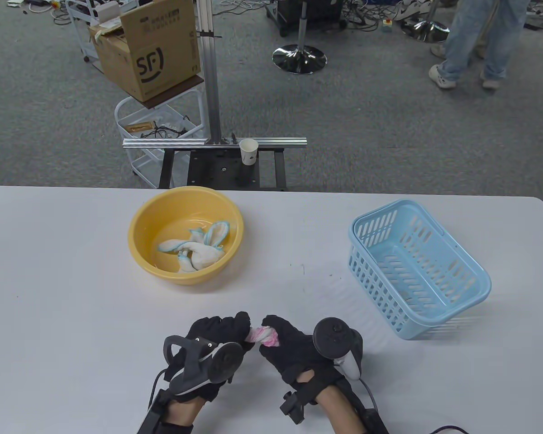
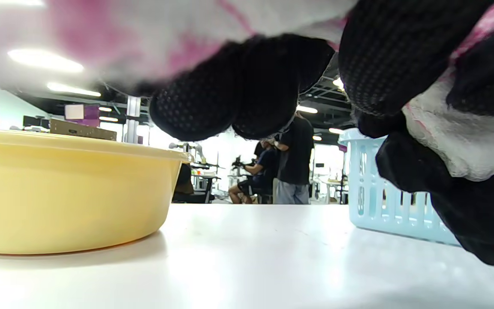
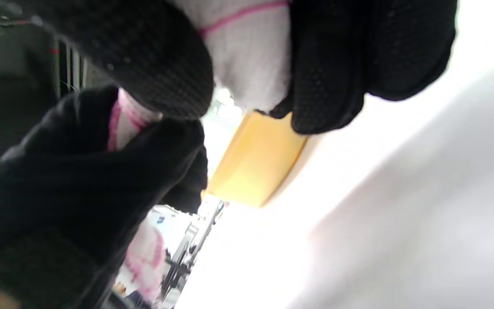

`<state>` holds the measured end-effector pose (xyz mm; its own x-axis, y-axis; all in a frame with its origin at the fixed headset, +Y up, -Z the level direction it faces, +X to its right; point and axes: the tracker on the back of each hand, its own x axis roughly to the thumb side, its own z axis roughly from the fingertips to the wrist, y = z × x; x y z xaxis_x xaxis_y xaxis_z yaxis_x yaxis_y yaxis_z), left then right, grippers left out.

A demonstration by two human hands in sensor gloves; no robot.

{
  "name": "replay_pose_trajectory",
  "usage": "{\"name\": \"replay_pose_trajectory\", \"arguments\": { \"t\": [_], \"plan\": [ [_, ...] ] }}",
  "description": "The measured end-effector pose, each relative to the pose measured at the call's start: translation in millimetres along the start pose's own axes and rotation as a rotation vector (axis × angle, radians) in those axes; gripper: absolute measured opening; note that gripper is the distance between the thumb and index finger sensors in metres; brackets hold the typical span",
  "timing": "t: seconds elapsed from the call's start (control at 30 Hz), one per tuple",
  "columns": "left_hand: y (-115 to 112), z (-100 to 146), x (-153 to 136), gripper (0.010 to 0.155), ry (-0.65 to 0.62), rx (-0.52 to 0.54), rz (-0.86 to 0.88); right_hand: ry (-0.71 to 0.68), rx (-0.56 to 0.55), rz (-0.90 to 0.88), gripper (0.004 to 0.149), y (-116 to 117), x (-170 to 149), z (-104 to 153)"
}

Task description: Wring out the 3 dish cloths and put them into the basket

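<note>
Pink-trimmed dish cloth point(image 1: 263, 337), twisted into a tight roll, spans the gap between the left hand point(image 1: 217, 337) and the right hand point(image 1: 294, 348) near the front edge of the white table point(image 1: 72, 307). Fingers of both hands are curled firmly round opposite ends of the roll. Blue-trimmed cloths point(image 1: 199, 248) lie bunched in the yellow basin point(image 1: 138, 226), to the left. The light blue basket point(image 1: 473, 289) stands to the right, nothing visible inside it.

The white bench point(image 1: 72, 316) carries a yellow basin point(image 1: 140, 244) at its left-centre and a light blue basket point(image 1: 470, 298) to the right, well apart
</note>
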<state>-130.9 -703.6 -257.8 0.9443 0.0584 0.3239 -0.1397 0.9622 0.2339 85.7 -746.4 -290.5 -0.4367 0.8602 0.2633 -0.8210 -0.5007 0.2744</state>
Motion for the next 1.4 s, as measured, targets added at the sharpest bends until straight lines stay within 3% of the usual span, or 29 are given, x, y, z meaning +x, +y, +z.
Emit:
{"name": "replay_pose_trajectory", "arguments": {
  "t": [0.17,0.4,0.67,0.83,1.03,1.17,1.4],
  "plan": [
    [5,2,-14,0.061,0.061,0.037,0.055,-0.073,-0.187,0.175,0.063,-32,10,7],
    [-2,1,-27,0.058,0.120,0.007,0.133,-0.078,-0.472,0.328,0.062,-86,34,15],
    [-8,0,-25,0.058,0.110,-0.026,0.166,0.207,-0.703,0.498,0.065,-162,44,22],
    [-9,0,-26,0.058,0.113,-0.033,0.191,0.436,-0.754,0.553,0.067,-186,28,29],
    [-11,0,-32,0.058,0.136,-0.045,0.228,0.638,-0.736,0.625,0.075,-196,4,34],
    [-14,0,-34,0.058,0.146,-0.059,0.240,0.713,-0.723,0.626,0.076,-199,-10,37],
    [-15,-1,-35,0.058,0.150,-0.073,0.251,0.691,-0.687,0.643,0.071,-196,-19,39]
  ]
}}
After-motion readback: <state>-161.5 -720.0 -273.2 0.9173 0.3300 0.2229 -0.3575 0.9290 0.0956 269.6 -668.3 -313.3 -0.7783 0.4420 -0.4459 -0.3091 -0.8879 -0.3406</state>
